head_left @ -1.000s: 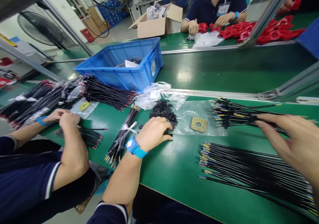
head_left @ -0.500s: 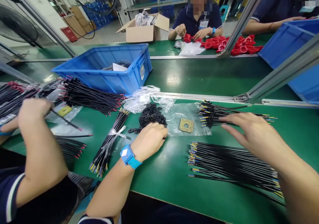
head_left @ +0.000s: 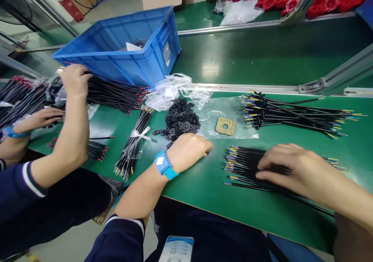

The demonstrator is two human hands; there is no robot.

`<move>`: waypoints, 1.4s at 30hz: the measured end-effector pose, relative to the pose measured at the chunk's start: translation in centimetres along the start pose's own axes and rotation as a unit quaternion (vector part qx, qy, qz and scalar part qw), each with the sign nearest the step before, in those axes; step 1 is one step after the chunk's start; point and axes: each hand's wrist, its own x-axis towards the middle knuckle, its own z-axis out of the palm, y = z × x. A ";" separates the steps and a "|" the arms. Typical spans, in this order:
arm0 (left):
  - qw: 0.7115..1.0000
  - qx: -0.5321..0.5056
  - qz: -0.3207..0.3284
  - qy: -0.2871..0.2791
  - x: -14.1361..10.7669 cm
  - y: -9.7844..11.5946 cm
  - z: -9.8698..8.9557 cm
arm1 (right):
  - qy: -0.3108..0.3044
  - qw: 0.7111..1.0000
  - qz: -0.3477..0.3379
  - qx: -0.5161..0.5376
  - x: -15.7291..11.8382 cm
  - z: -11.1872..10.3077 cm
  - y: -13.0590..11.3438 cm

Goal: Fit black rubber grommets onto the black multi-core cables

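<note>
My left hand (head_left: 189, 151), with a blue wrist strap (head_left: 165, 165), is closed just right of a heap of small black blocks with holes (head_left: 182, 118). A bit of one small black block (head_left: 208, 152) shows at its fingertips. My right hand (head_left: 294, 172) hovers low over a row of black cables (head_left: 244, 163) with blue and yellow wire ends; its thumb and fingers are apart and nothing shows between them. Behind that row lies a crossed pile of similar cables (head_left: 294, 112), with black pieces near their left ends.
A yellowish sponge (head_left: 225, 126) lies on a clear plastic bag (head_left: 204, 116). Left of the heap is a tied cable bundle (head_left: 134, 141). A blue bin (head_left: 116, 65) stands behind. At left, a co-worker's hand (head_left: 75, 79) reaches over red-ended cables (head_left: 116, 95).
My right hand has moved from the back cable pile down to the front row. My left hand has shifted slightly right of the block heap. The view has tilted down.
</note>
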 end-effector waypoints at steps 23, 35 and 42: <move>0.992 -0.007 -0.009 0.123 -0.1 -0.6 -0.2 | 0.193 0.944 0.046 -0.262 4.2 3.5 -0.4; 0.964 -0.150 -0.041 0.215 -0.1 -0.9 0.1 | 0.171 0.933 0.036 -0.314 3.8 4.4 0.8; 0.803 -0.526 -0.101 0.260 1.1 -0.7 0.6 | 0.226 0.942 0.023 -0.247 4.0 2.8 -0.6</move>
